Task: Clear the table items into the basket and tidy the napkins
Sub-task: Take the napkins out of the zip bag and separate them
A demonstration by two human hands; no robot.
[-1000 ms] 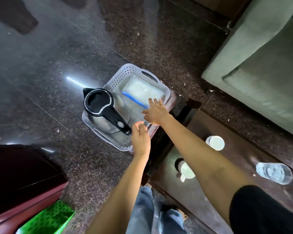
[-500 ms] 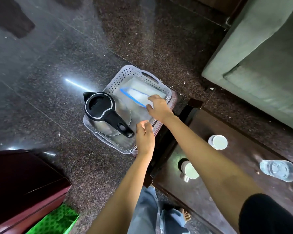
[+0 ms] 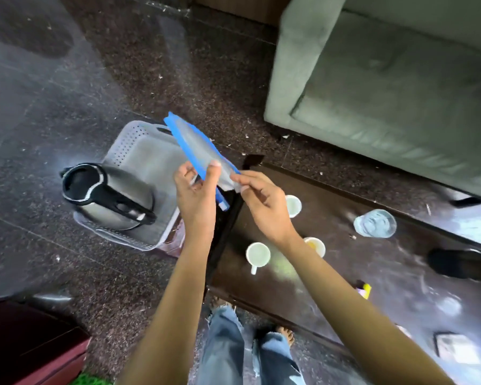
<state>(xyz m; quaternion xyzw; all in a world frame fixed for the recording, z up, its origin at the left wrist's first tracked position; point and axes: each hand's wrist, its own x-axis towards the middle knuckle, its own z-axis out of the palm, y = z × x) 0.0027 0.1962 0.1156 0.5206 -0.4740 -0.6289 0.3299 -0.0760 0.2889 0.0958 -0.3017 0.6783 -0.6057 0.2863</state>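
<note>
left hand (image 3: 196, 195) and right hand (image 3: 264, 209) pinch the clear blue-edged plastic pouch (image 3: 199, 145) (napkins inside, I think) by the white perforated basket (image 3: 128, 132), so keep it flat

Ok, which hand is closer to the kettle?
Left. Both pinch the zip pouch; the left hand is just right of the kettle, the right hand farther right over the table.

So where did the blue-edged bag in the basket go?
The bag was lifted up out of the basket. The left hand and right hand now both pinch it above the basket. The kettle stayed in the basket, the cups on the table.
</note>
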